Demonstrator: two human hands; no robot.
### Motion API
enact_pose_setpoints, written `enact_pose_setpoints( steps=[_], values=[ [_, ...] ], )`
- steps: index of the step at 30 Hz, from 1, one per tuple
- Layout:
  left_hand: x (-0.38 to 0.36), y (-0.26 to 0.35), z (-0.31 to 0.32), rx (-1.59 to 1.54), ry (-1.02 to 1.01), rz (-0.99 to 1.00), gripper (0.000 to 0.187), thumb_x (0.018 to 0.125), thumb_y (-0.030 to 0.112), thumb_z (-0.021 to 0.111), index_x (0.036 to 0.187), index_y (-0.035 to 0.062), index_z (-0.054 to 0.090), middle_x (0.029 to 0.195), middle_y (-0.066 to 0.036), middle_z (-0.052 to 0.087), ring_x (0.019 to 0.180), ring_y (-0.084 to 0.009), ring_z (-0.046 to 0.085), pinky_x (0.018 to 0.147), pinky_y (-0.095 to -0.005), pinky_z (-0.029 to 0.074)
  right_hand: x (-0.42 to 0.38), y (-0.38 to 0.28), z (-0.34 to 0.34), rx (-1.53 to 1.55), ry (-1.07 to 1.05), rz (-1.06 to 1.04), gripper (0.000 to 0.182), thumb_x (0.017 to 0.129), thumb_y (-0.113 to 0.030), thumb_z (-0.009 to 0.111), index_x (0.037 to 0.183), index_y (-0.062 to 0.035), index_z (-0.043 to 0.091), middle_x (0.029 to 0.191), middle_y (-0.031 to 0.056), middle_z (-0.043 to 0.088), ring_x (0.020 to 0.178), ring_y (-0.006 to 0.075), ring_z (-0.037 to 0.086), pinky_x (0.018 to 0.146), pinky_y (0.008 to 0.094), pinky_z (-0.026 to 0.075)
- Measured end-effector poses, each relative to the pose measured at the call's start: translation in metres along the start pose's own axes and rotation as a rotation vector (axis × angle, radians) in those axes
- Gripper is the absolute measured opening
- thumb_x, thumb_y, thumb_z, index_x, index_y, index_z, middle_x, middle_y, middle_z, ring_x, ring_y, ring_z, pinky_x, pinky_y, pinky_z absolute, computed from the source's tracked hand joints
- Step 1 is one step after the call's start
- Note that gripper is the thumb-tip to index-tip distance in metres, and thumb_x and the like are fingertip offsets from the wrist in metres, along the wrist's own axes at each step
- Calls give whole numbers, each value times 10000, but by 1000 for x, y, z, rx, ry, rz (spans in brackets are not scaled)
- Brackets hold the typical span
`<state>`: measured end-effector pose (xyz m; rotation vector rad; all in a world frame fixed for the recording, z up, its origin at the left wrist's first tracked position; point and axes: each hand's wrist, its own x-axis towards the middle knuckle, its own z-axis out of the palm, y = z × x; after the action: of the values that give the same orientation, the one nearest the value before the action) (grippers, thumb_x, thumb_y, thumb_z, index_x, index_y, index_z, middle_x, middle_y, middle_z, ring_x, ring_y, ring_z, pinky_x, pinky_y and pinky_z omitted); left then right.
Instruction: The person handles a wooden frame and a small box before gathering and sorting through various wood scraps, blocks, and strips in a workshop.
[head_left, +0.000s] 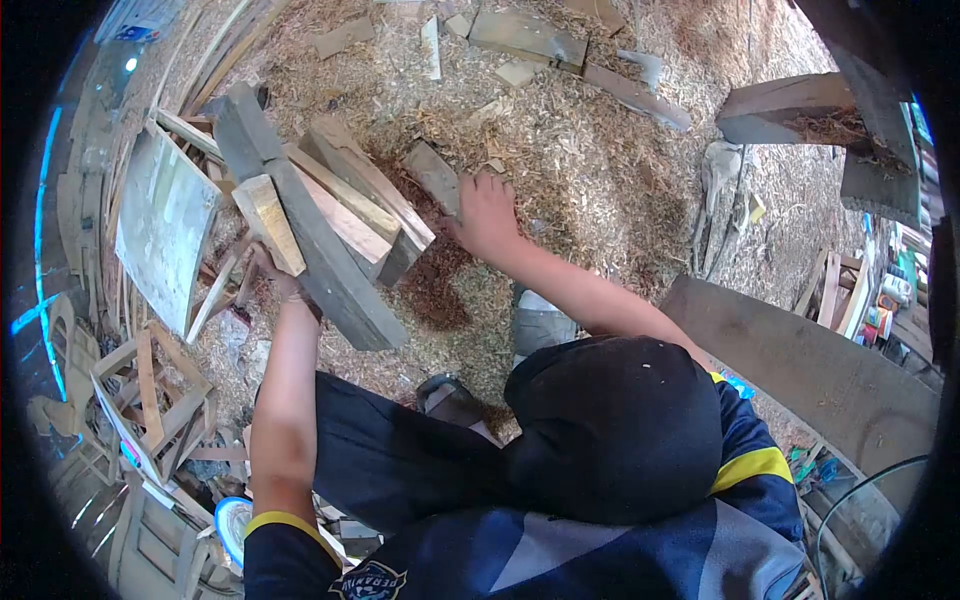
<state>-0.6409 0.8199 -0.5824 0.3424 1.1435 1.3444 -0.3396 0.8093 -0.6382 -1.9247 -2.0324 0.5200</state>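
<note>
My left hand [277, 275] is at the left, its fingers mostly hidden behind a short pale wood block [268, 222]. It appears closed around this block, which lies against a long grey wooden beam [310, 235] slanting across the pile. Beside the beam, several pale sawn wood strips [345, 205] lean together. My right hand [487, 215] is over the near end of a short grey-brown wood offcut [432, 178] on the sawdust. Its fingers are bent and close together against the piece; the thumb side is partly hidden.
Wood shavings [590, 200] cover the ground. More offcuts [530, 40] lie at the far side. A pale square panel [165, 230] leans at left, above small wooden frames [160, 390]. A wide plank [800, 360] spans the right. A dark cap [620, 430] blocks the lower middle.
</note>
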Motion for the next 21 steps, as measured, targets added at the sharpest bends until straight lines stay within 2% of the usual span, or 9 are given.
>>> enact_pose_setpoints(
  steps=[2,5,7,10,14,16,17,19,21],
  values=[
    [-9,3,5,51,86,-28,988,825,863,445,1535,179,377,1461,-81,487,1324,-311,476,1089,-492,438,1,1,4,36,-7,30,627,736,-350,809,1171,29,565,1160,215,560,1137,369,523,955,493,376],
    [-7,-4,-1,128,-57,22,963,824,855,460,1504,175,420,1413,-78,523,1285,-291,510,1049,-474,468,5,-1,-3,27,-84,99,630,709,-345,820,1154,22,567,1167,224,555,1132,372,521,969,503,376],
    [-7,-13,4,97,-72,-26,977,773,810,596,1464,133,457,1315,-91,588,1177,-293,594,982,-472,524,7,1,-7,21,-91,97,662,685,-342,831,1172,18,561,1170,225,554,1121,387,524,995,504,363],
    [-10,-23,10,61,-74,-119,947,785,792,601,1446,127,474,1294,-96,596,1159,-288,604,973,-471,529,2,7,-5,194,9,91,646,686,-325,824,1171,9,559,1186,244,548,1136,413,520,1003,509,386],
    [-1,-29,12,98,-129,-80,931,793,778,605,1449,132,466,1278,-101,599,1158,-286,604,969,-471,528,-4,17,-19,325,60,59,665,704,-310,815,1205,7,513,1159,256,580,1096,432,565,958,498,453],
    [-5,-30,19,77,-146,-110,942,787,779,611,1456,134,458,1296,-102,587,1174,-288,593,980,-472,520,-4,9,-50,522,-124,299,678,733,-280,803,1236,13,455,1109,262,617,1026,423,624,904,464,506],
    [-6,-30,24,55,-156,-132,953,781,780,618,1462,135,449,1314,-103,576,1190,-290,582,991,-474,513,-5,12,-51,520,-119,304,678,733,-280,803,1236,13,455,1109,262,617,1026,423,624,904,464,506],
    [-5,-34,27,53,-174,-153,970,771,787,622,1468,136,442,1333,-104,562,1207,-292,569,1003,-475,504,-4,17,-52,654,92,213,695,770,-286,808,1258,11,412,1066,243,640,957,397,663,869,452,521],
    [-7,-34,30,52,-188,-174,987,762,793,626,1474,138,434,1352,-106,548,1225,-294,557,1015,-476,496,-3,19,-54,679,134,181,671,793,-286,801,1260,15,426,1070,242,635,979,380,660,881,443,517]
  ],
)
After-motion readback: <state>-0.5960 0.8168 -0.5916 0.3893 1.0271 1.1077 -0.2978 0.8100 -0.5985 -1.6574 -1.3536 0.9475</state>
